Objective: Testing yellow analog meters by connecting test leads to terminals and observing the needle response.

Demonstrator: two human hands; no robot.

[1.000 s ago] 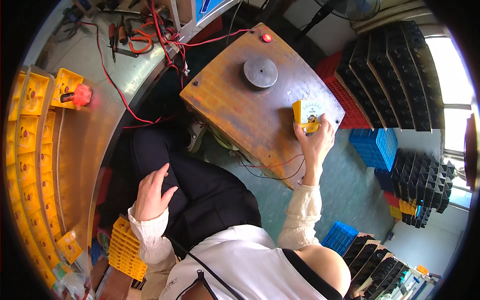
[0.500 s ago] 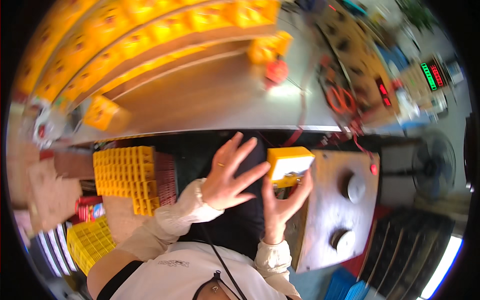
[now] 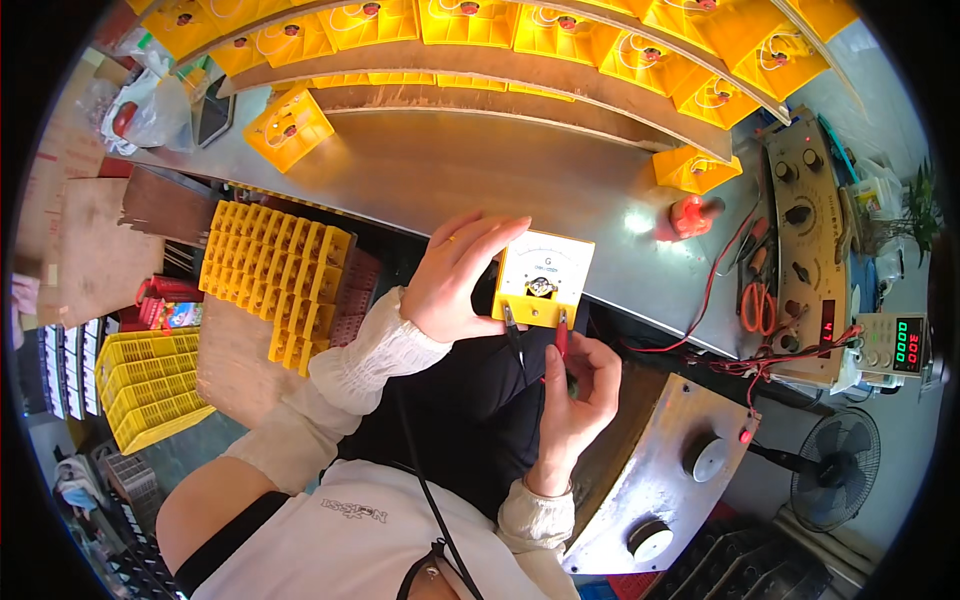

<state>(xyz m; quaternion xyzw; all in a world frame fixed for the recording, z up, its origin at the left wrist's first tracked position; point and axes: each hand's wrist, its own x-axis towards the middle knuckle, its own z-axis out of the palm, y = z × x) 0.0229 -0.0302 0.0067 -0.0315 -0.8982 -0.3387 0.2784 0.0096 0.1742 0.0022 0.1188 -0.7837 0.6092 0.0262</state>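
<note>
A yellow galvanometer [image 3: 544,262] with a white dial is held above my lap by my left hand [image 3: 455,290], whose fingers wrap its left side. A black clip [image 3: 513,335] hangs at the meter's lower left terminal and a red clip [image 3: 561,335] is at the lower right one. My right hand [image 3: 575,395] is closed on the red clip just below the meter; part of the clip is hidden by the fingers. My black-trousered legs are beneath both hands.
Ahead is a steel bench [image 3: 480,150] with racks of yellow housings [image 3: 466,20], pliers [image 3: 757,305], instruments [image 3: 800,210], a small digital display [image 3: 891,342] and red wires. At right stand a metal box [image 3: 640,470] and a fan [image 3: 835,470]. Stacked yellow trays [image 3: 260,270] are at left.
The view has turned from the metal box to the bench. The meter moved from the box to over my lap. My left hand took hold of it; my right hand shifted to the red clip.
</note>
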